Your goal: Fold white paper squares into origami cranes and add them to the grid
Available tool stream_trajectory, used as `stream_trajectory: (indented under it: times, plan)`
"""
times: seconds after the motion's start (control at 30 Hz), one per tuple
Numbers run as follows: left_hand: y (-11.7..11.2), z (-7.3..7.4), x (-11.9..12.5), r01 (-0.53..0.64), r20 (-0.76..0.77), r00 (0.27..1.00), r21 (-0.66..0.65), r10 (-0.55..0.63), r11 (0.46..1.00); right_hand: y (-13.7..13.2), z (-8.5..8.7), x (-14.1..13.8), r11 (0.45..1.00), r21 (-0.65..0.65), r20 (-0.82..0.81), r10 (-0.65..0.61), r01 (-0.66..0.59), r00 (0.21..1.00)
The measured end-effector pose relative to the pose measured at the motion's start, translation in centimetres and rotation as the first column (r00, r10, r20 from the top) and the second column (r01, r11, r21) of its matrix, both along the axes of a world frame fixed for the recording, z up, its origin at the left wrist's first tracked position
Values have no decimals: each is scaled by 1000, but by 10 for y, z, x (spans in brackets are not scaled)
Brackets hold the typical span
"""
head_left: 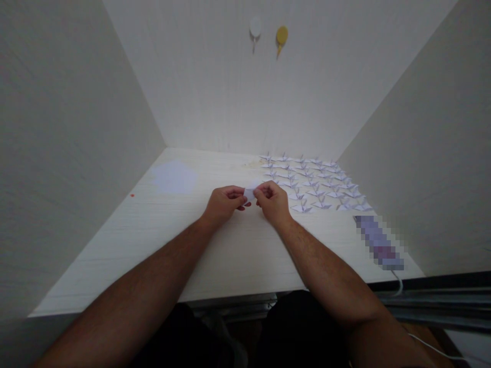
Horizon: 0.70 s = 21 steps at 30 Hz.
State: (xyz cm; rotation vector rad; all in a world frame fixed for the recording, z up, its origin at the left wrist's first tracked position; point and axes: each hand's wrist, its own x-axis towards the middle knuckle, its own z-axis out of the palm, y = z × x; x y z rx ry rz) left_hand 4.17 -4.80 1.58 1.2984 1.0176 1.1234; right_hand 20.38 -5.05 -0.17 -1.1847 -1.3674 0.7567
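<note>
Between my two hands, a small piece of white paper (249, 194) is held just above the table, near its middle. My left hand (227, 203) pinches the paper's left side between thumb and fingers. At its right side, my right hand (271, 200) grips it the same way. The folds of the paper are too small to make out. Rows of folded white paper cranes (316, 184) stand on the table just beyond and to the right of my right hand.
A pixelated phone-like thing (379, 243) with a white cable lies at the table's right edge. A pale bluish-white patch (174, 176) shows at the back left, near a small red spot (132, 195). Walls enclose three sides; a white hook (255, 28) and a yellow hook (282, 36) hang behind.
</note>
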Motion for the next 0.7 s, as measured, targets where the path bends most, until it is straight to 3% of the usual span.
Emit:
stream_trajectory:
  times: [0.17,0.33,0.7]
  plan:
    - [1,-5,1,11,38,999,-14,-10,1000,1,-2,0,1000,-25,-17,7,-8,1000]
    - [2,-8,2,-36,107,993,-61,43,997,1,-6,4,995,96,185,-24,6,982]
    - [8,-13,3,-70,220,970,-150,103,986,-2,-1,4,962,269,274,-35,-42,961]
